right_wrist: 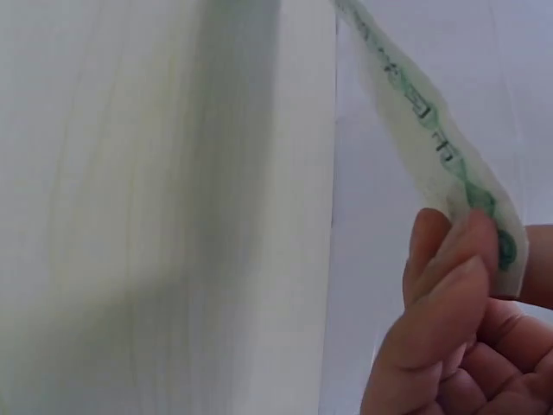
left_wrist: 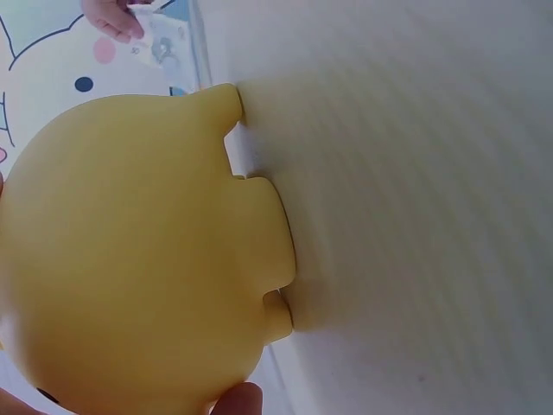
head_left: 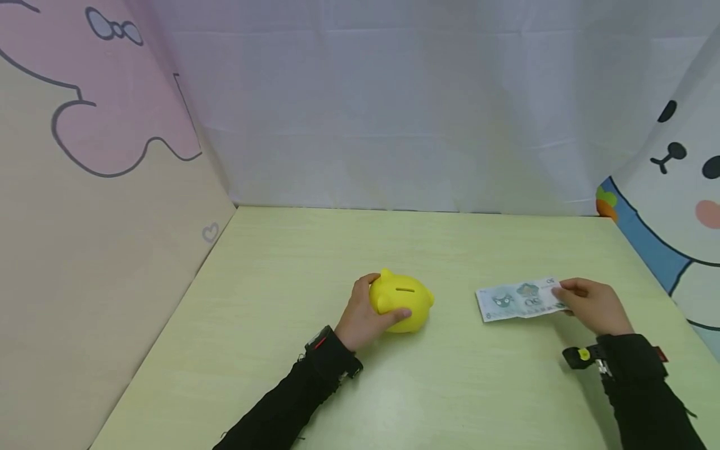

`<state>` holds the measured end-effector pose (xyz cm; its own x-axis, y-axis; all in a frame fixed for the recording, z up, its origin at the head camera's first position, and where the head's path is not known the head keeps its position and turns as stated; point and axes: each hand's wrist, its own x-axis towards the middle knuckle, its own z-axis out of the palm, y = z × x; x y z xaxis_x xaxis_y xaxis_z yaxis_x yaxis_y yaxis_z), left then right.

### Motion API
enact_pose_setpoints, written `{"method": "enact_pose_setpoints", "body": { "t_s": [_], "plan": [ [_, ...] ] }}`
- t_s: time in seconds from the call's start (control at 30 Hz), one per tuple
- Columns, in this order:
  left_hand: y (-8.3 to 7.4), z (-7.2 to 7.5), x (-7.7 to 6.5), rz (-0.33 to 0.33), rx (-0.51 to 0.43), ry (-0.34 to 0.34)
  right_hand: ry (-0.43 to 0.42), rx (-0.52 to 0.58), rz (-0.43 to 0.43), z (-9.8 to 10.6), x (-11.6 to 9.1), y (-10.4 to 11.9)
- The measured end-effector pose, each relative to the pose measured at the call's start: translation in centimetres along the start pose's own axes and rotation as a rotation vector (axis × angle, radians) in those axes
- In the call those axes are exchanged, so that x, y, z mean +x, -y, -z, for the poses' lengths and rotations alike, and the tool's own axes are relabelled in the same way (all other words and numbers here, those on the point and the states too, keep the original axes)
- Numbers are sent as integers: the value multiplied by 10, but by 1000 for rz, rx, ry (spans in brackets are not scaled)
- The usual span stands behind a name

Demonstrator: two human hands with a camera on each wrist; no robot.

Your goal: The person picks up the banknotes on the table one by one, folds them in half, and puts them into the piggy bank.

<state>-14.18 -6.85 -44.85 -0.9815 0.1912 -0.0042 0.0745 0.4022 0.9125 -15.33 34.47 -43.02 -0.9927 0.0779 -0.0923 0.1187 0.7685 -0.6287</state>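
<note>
A yellow piggy bank stands near the middle of the table, its dark coin slot facing up in the head view. My left hand grips it from the left, with the thumb along its near side. The left wrist view is filled by the round body of the piggy bank, its stubby feet against the tabletop. To the right, my right hand pinches the right end of a paper banknote between thumb and fingers. Green print shows along the banknote in the right wrist view, raised over the table.
The pale wooden table meets a white cloth backdrop at its far edge. A pink cartoon panel borders the left side, and a white cartoon animal panel borders the right.
</note>
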Motion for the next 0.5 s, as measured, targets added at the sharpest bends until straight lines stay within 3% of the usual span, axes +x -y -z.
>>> {"method": "enact_pose_setpoints", "body": {
  "t_s": [0.5],
  "plan": [
    [-2,-1,1,38,-15,3,-111,138,62,-7,-8,33]
  ]
}}
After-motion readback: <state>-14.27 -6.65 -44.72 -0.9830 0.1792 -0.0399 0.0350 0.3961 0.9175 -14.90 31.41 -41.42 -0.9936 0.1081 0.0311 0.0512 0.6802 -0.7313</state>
